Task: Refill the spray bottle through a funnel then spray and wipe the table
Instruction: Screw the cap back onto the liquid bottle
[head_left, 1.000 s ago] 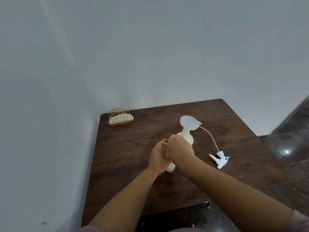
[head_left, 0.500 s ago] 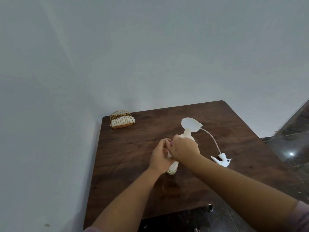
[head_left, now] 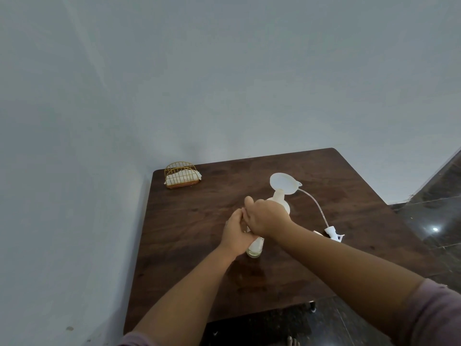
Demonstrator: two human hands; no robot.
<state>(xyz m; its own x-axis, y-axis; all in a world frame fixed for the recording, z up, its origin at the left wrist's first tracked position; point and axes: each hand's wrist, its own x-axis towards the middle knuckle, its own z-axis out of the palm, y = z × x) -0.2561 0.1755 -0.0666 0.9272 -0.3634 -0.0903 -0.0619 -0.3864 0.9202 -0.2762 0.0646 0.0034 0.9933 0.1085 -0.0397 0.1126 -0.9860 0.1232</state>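
While both hands meet over the middle of the dark wooden desk [head_left: 194, 221], the left hand [head_left: 237, 233] wraps its fingers round a small clear bottle [head_left: 255, 248] that stands upright on the desk surface. The right hand [head_left: 267, 217] sits on top of that bottle with its fingers curled at the bottle's upper end; what exactly they pinch there is hidden by the hand itself. Just behind the hands stands the white spray bottle [head_left: 283, 204], upright, with a white funnel [head_left: 284, 183] seated in its neck. The removed spray head [head_left: 333, 232] lies on the desk to the right, with its dip tube [head_left: 315, 202] arching back toward the funnel. A gold wire holder [head_left: 181, 174] containing white napkins occupies the far left corner of the desk, close to the wall. Mauve sleeves [head_left: 434, 313] cover both upper arms.
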